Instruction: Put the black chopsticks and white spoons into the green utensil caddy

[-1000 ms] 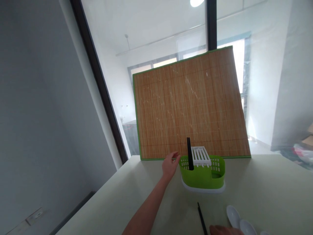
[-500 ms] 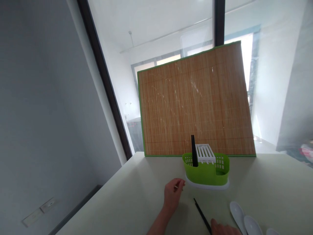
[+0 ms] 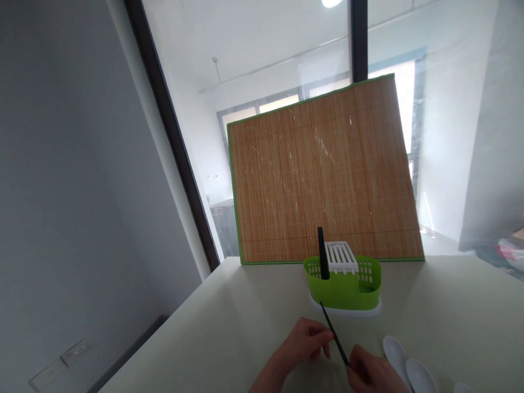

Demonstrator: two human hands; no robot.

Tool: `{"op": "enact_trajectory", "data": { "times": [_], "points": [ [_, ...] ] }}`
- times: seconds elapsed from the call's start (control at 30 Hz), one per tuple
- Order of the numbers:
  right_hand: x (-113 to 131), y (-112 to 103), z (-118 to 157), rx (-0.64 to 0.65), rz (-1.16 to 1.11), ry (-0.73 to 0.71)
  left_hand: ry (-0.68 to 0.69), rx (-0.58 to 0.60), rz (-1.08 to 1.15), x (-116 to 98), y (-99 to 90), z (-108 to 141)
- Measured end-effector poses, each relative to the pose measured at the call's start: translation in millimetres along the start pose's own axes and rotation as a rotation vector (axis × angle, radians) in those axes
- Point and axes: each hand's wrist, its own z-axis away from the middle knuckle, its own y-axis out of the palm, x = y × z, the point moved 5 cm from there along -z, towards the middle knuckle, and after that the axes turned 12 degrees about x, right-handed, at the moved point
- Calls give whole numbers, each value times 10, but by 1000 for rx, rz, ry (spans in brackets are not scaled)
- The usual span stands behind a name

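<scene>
My right hand (image 3: 370, 371), at the bottom edge, is closed on the lower end of black chopsticks (image 3: 336, 339) that slant up and left. My left hand (image 3: 307, 339) has its fingertips pinched against the chopsticks' middle. Beyond both hands stands a green basket (image 3: 344, 292) on a white base, its front just past the chopsticks' upper tip. Black chopsticks (image 3: 322, 254) stand upright in the basket's left part, beside a white slatted rack (image 3: 341, 256). Several white spoons (image 3: 420, 376) lie to the right of my right hand, partly cut off by the frame.
A bamboo mat (image 3: 323, 180) with green edging stands upright behind the basket, at the far side of the white table (image 3: 213, 327). Behind it is a glass partition with dark posts. A grey wall (image 3: 82, 191) runs along the left.
My left hand has moved right and nearer, onto the chopsticks. My right hand has come further into view, and the chopsticks have shifted up toward the basket. The view has tilted slightly.
</scene>
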Motion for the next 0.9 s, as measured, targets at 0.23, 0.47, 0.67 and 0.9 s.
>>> {"op": "enact_trajectory", "data": {
  "times": [0.23, 0.47, 0.67, 0.9],
  "points": [
    [17, -69, 14, -47, -293, -129, 92, -87, 193, -197, 213, -69],
    [107, -182, 74, -56, -414, -263, 184, -175, 243, -370, 251, -60],
    [140, -258, 129, -20, -531, -251, 245, -256, 196, -596, 291, 33],
    [159, -364, 233, -56, -496, -341, 280, -192, 125, -775, 373, 122]
  ]
}}
